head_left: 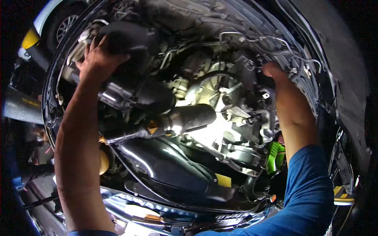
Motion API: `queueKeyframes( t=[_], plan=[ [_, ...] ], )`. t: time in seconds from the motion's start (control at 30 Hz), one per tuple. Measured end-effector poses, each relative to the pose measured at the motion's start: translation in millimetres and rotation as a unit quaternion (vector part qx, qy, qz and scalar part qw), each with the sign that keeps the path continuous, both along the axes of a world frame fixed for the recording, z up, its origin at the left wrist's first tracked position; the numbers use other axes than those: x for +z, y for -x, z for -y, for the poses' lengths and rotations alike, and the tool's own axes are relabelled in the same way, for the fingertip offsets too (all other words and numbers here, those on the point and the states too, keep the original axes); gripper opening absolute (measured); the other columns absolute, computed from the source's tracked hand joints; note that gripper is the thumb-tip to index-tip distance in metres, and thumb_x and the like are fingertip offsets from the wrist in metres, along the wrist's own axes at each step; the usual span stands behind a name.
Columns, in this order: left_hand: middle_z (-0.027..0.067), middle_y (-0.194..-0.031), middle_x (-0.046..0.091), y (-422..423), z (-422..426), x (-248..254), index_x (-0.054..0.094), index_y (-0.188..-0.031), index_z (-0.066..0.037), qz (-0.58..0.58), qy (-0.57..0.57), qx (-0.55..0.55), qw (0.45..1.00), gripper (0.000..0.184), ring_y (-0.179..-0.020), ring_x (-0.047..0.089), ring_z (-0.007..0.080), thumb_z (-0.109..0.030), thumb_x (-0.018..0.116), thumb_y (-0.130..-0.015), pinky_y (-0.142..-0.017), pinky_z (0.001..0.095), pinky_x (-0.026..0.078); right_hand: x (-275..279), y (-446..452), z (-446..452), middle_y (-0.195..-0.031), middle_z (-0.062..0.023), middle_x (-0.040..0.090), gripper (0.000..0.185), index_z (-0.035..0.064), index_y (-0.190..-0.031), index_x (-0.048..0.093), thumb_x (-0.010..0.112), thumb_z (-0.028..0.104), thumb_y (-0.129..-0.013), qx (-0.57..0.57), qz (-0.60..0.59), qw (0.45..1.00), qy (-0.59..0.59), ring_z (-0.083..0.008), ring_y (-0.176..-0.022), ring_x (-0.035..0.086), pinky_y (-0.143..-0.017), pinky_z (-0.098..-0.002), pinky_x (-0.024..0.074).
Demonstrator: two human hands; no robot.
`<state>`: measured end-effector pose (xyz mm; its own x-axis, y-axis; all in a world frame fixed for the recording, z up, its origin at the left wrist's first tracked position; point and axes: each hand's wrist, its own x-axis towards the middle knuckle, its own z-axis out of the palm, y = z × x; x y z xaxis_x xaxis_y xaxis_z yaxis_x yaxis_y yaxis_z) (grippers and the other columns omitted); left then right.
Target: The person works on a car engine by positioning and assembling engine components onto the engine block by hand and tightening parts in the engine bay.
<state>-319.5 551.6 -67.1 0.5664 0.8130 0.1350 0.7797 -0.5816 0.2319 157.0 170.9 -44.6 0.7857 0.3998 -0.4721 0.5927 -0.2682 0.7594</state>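
My left hand (pixel 98 59) lies with fingers spread at the left side of an open engine bay, against the edge of a large black plastic housing (pixel 128 41). At the right side, my right hand (pixel 273 70) reaches down among the engine parts; its fingers are hidden, so what it touches does not show. Between my arms a black work lamp (pixel 193 117) with orange parts lies across the bay. Its beam brightly lights the engine (pixel 224 98), which has hoses and metal brackets around it.
A long black cover (pixel 165 165) with a yellow label (pixel 223 180) lies at the front of the bay. A bright green object (pixel 275 157) sits beside my right forearm. Another car's wheel (pixel 67 27) and a yellow-topped post (pixel 30 39) stand at upper left.
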Motion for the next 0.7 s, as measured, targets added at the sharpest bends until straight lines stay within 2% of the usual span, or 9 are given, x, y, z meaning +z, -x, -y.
queueKeyframes(
  t=[0.1, 0.17, 0.27, 0.3, 0.4, 0.47, 0.57, 0.7],
  plan=[
    [0.0063, -0.157, 0.024, -5.7, 3.0, 7.2, 0.033, -0.148, -0.027, -0.009, 0.012, 0.013, 1.000, 0.095, -0.144, 0.023, 0.0332, -0.059, 0.074, -0.068, -0.111, 0.0651, 0.017, -4.8, -10.9, 15.9, -0.110, -0.0217, 0.066, 0.030, 0.0018, -0.100, 0.071, 0.051, 0.017, -0.083, 0.024, -0.023, 0.999, 0.007, -0.0379, -0.103, 0.064, -0.091, -0.0446, 0.0498],
    [0.0063, -0.157, 0.025, -3.8, 1.3, 3.0, 0.033, -0.148, -0.027, 0.004, 0.016, 0.013, 1.000, 0.095, -0.143, 0.024, 0.0326, -0.058, 0.074, -0.067, -0.111, 0.0634, 0.018, 7.7, 12.1, 32.4, -0.116, -0.0224, 0.064, 0.031, 0.0015, -0.102, 0.070, 0.051, 0.017, -0.084, 0.030, 0.024, 0.994, -0.097, -0.0376, -0.107, 0.062, -0.094, -0.0429, 0.0487],
    [0.0065, -0.156, 0.026, -6.8, -1.9, 1.6, 0.033, -0.148, -0.026, -0.016, 0.012, 0.006, 1.000, 0.097, -0.143, 0.026, 0.0313, -0.059, 0.075, -0.067, -0.111, 0.0612, 0.020, 2.1, -19.5, 58.0, -0.128, -0.0234, 0.056, 0.042, 0.0002, -0.121, 0.060, 0.049, 0.015, -0.084, 0.036, -0.004, 0.997, -0.066, -0.0330, -0.117, 0.056, -0.101, -0.0370, 0.0442],
    [0.0070, -0.155, 0.028, -7.1, 2.4, 5.1, 0.034, -0.148, -0.025, -0.021, 0.004, 0.015, 1.000, 0.096, -0.142, 0.028, 0.0307, -0.056, 0.076, -0.067, -0.111, 0.0591, 0.021, 1.4, -21.8, 60.2, -0.127, -0.0228, 0.057, 0.044, 0.0004, -0.125, 0.057, 0.049, 0.015, -0.084, 0.065, 0.009, 0.998, 0.013, -0.0317, -0.117, 0.057, -0.101, -0.0361, 0.0438],
    [0.0075, -0.154, 0.030, -5.6, -20.3, -19.9, 0.036, -0.147, -0.024, 0.000, -0.038, -0.013, 0.999, 0.094, -0.141, 0.030, 0.0302, -0.054, 0.076, -0.068, -0.112, 0.0573, 0.022, -10.5, -51.8, 82.8, -0.119, -0.0202, 0.062, 0.054, 0.0058, -0.139, 0.045, 0.049, 0.014, -0.085, 0.101, 0.030, 0.993, -0.046, -0.0305, -0.111, 0.059, -0.098, -0.0355, 0.0453],
    [0.0083, -0.153, 0.032, -9.5, -16.6, -15.1, 0.039, -0.146, -0.020, -0.002, -0.032, -0.012, 0.999, 0.092, -0.140, 0.031, 0.0292, -0.053, 0.076, -0.069, -0.112, 0.0550, 0.023, -33.4, -94.8, 109.9, -0.118, -0.0190, 0.063, 0.055, 0.0092, -0.140, 0.044, 0.049, 0.013, -0.086, 0.090, 0.039, 0.964, -0.246, -0.0312, -0.110, 0.060, -0.095, -0.0359, 0.0471],
    [0.0089, -0.151, 0.036, -7.9, -36.7, -34.6, 0.040, -0.145, -0.017, -0.002, -0.067, -0.041, 0.997, 0.091, -0.139, 0.033, 0.0288, -0.052, 0.076, -0.069, -0.112, 0.0516, 0.025, -2.3, -39.9, 94.9, -0.118, -0.0198, 0.063, 0.058, 0.0139, -0.144, 0.039, 0.050, 0.011, -0.087, -0.056, 0.012, 0.947, -0.317, -0.0332, -0.107, 0.062, -0.091, -0.0386, 0.0499],
    [0.0088, -0.150, 0.038, -11.4, -39.0, -33.0, 0.041, -0.144, -0.017, 0.010, -0.027, -0.053, 0.998, 0.089, -0.138, 0.035, 0.0287, -0.050, 0.076, -0.070, -0.112, 0.0506, 0.026, 8.7, -16.5, 89.4, -0.116, -0.0195, 0.064, 0.062, 0.0191, -0.146, 0.037, 0.050, 0.008, -0.086, -0.056, 0.020, 0.944, -0.325, -0.0351, -0.104, 0.063, -0.088, -0.0424, 0.0513]
  ],
)
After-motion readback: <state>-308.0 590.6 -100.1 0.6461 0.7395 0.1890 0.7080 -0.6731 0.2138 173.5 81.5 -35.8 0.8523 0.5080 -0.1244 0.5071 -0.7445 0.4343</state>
